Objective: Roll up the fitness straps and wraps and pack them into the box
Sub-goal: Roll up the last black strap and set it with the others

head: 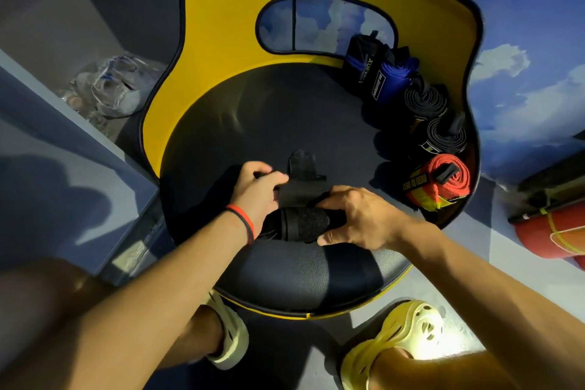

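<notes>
A black wrap (300,218) lies partly rolled on the dark seat (253,123) of a yellow-backed chair, its loose end (302,161) stretching away from me. My left hand (258,190) grips the flat part of the wrap at its left edge. My right hand (357,215) holds the rolled end, fingers curled over it and thumb underneath. Along the seat's right side sit rolled wraps: a black-and-blue one (364,63), a blue one (395,73), two black ones (425,101) (446,136) and a red-orange one (443,180). No box is in view.
The chair's yellow backrest (221,41) curves around the far side with an oval opening. A crumpled clear plastic bag (114,85) lies on a grey ledge at left. An orange rolled mat (557,237) lies on the floor at right. My feet in pale clogs (408,336) stand below the seat.
</notes>
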{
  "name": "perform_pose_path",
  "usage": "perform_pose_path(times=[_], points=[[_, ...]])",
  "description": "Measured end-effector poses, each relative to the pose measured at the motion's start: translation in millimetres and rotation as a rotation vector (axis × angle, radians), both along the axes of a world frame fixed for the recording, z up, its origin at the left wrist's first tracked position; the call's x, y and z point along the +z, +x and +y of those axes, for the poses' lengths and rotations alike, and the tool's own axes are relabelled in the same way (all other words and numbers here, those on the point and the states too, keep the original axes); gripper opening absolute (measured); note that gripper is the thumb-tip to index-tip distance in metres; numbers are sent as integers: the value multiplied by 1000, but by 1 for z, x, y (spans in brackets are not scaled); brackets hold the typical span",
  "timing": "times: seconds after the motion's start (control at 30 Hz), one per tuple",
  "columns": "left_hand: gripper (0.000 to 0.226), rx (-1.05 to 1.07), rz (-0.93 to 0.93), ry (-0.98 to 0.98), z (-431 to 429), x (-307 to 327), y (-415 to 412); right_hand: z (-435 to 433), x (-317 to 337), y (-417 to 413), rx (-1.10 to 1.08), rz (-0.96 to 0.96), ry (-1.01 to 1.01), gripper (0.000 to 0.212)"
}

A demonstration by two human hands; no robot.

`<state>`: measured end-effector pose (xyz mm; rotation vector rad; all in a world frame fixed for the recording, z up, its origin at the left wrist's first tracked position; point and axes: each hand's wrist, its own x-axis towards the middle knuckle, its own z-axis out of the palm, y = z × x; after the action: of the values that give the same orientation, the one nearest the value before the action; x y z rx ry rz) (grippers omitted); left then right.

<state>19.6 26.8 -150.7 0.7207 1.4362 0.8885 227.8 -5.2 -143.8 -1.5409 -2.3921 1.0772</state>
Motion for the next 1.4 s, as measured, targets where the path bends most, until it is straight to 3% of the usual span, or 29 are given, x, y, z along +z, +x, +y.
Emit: perform_pose_path(times=[0.03, 0.1, 0.2, 0.33, 0.47, 0.53, 0.63, 0.7, 0.77, 0.83, 0.93, 1.07, 1.2, 1.3, 1.4], points=[[28, -4, -47, -97, 4, 2, -1, 0, -1, -1, 6, -10, 2, 52], [37, -135, 51, -155, 10, 0, -3, 1, -2, -1, 14, -21, -10, 53], [17, -210, 200, 4, 11, -3, 2, 1, -1, 1, 4, -17, -13, 52], [22, -238, 267, 317, 13, 1, 4, 1, -1, 1, 7, -21, -20, 54], [52, -427, 375, 281, 24, -3, -4, 0, -2, 2, 13, -23, -45, 53], [62, -404, 473, 325, 31, 0, -6, 1, -2, 2, 15, -36, -50, 56], [24, -280, 615, 416, 25, 24, -8, 3, -4, 2, -4, -35, -83, 56], [10, -494, 714, 408, 6, 36, -13, 7, -3, 1, -3, -41, -119, 54], [24, -763, 747, 366, -20, 32, -20, 10, 0, 0, 1, -41, -151, 51], [40, -864, 783, 380, -33, 20, -23, 11, 1, -2, -18, -34, -158, 50], [44, -840, 768, 352, -31, 9, -30, 5, -1, -3, -104, 52, -111, 47], [48, -752, 571, 314, -27, 0, -40, -3, -11, 0, -146, 187, -11, 35], [37, -542, 582, 394, -24, -6, -37, 2, -18, 1, -226, 138, 73, 45], [23, -442, 575, 313, -19, -4, -32, 1, -22, -6, -287, 67, 157, 57], [31, -412, 575, 239, -10, -2, -26, -3, -22, -10, -257, 53, 357, 56]])
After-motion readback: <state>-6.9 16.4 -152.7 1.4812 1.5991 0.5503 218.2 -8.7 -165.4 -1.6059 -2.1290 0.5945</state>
